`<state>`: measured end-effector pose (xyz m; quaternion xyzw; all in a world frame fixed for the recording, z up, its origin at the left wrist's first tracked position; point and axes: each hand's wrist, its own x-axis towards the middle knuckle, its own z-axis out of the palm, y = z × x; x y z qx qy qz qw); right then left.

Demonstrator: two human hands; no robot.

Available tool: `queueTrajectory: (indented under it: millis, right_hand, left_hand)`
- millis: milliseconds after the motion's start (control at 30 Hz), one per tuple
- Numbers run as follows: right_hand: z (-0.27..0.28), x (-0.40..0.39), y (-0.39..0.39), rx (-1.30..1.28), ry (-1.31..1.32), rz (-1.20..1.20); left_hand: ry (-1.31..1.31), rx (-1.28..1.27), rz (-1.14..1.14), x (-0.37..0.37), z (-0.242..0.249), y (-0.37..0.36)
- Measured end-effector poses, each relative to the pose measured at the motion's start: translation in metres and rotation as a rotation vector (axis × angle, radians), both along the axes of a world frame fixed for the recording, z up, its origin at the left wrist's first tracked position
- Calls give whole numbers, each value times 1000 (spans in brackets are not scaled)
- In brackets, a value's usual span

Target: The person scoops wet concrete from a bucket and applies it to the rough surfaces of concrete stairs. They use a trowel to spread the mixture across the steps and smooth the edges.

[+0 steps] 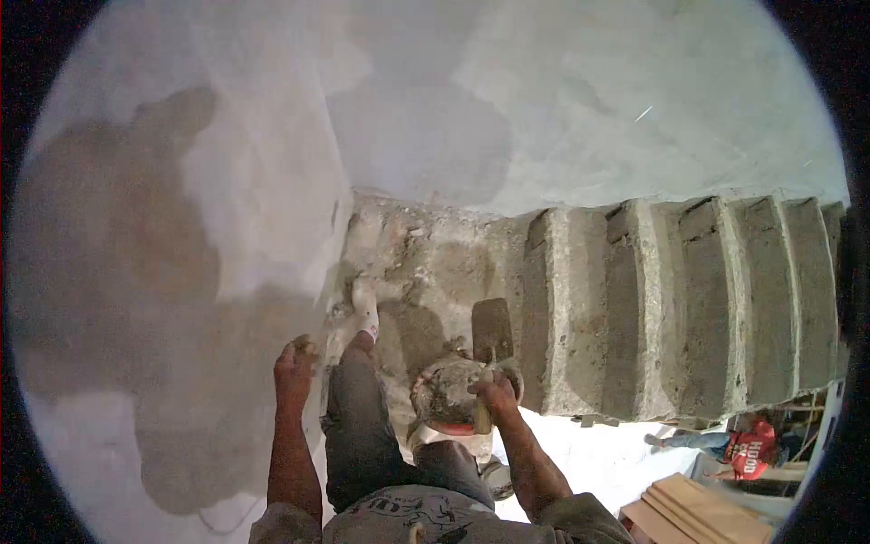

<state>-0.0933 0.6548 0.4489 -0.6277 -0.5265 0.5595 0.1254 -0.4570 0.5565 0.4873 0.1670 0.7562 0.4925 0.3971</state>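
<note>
My right hand (495, 395) is closed round the handle of a flat rectangular trowel (492, 328), whose blade points away from me. Just beneath that hand is a round bucket (446, 392) with rough grey material in it. On the left, my left hand (294, 364) is raised beside the wall with its fingers curled; something small and tan shows at the fingertips, too small to name. My leg and a pale shoe (365, 306) are between the two hands, on the rubble-strewn landing (462, 263).
Rough concrete steps (643, 308) run off to the right. A smooth plastered wall (580, 109) stands ahead, another on the left (254, 163). At the lower right are a person in a red shirt (754, 449) and stacked boards (693, 512).
</note>
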Motion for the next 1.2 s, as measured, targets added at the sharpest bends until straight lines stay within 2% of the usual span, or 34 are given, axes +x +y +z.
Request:
queueTrajectory:
  millis: [33,67,133,167,200,233,300,367,433,467,533,567,633,667,700,733,767,800,833,867,900,933,967,1000,1067,1100,1133,1167,1200]
  right_hand:
    - [-1,-4,12,-27,5,-69]
    - [-21,-6,27,102,38,112]
    - [-59,-21,46,187,49,264]
    - [-70,-27,60,140,19,310]
    - [-48,-48,80,41,-16,334]
    - [-21,-69,101,-73,-59,347]
    - [6,-98,132,-216,-119,371]
    - [-56,-94,147,16,-129,414]
    - [-85,-100,166,248,-140,451]
    - [-98,-106,188,-9,-82,558]
    - [-102,-124,227,-273,-21,657]
    - [-93,-134,239,54,-157,880]
    - [-67,-157,262,134,-250,852]
    - [-60,-171,280,-109,-213,613]
    - [-103,-171,298,254,-201,644]
    - [-104,-173,313,301,-227,633]
    - [-105,-175,328,347,-253,622]
    - [-58,-180,348,87,-329,591]
    - [-85,-170,362,260,-333,563]
    - [-109,-160,371,436,-339,529]
    - [-112,-151,367,426,-339,531]
    - [-109,-141,356,658,-347,406]
    - [-103,-130,341,890,-359,275]
    - [-91,-116,320,824,-385,259]
    - [-56,-98,265,740,-480,256]
    - [-69,-76,232,722,-441,273]
    - [-70,-62,199,673,-508,371]
    - [-72,-55,179,625,-570,467]
    - [-80,-58,175,622,-569,467]
  left_hand:
    - [-10,5,-23,-5,-18,18]
    - [-153,107,-84,-11,-49,40]
    - [-325,160,-168,-22,-67,73]
    - [5,-20,-363,-23,-75,96]
    - [342,-188,-554,-20,-75,121]
    - [321,-193,-571,-13,-64,139]
    - [15,-58,-371,-4,-33,167]
    - [-64,-110,-340,-8,-40,179]
    - [-142,-164,-311,-13,-58,181]
    - [-172,-141,-267,-18,-79,173]
    - [-204,-122,-222,-19,-104,167]
    - [-253,-167,-165,-18,-112,165]
    - [-304,-239,-90,-14,-116,160]
    - [-306,-234,-108,-7,-110,168]
    - [-303,-233,-123,-5,-108,174]
    - [-296,-257,-106,-5,-127,172]
    - [-234,-172,-158,-5,-158,168]
    - [-171,-82,-214,-6,-177,166]
    - [-167,-97,-207,-6,-178,171]
    - [-23,-25,-318,-3,-175,180]
    - [42,7,-380,1,-175,188]
    - [109,40,-438,5,-175,196]
    - [108,-46,-416,7,-177,204]
    - [105,-131,-392,9,-180,210]
    - [35,-71,-364,12,-211,217]
    - [5,-45,-347,12,-211,223]
    - [-26,-20,-330,11,-210,228]
    - [52,-104,-381,11,-183,243]
    - [132,-187,-439,10,-171,257]
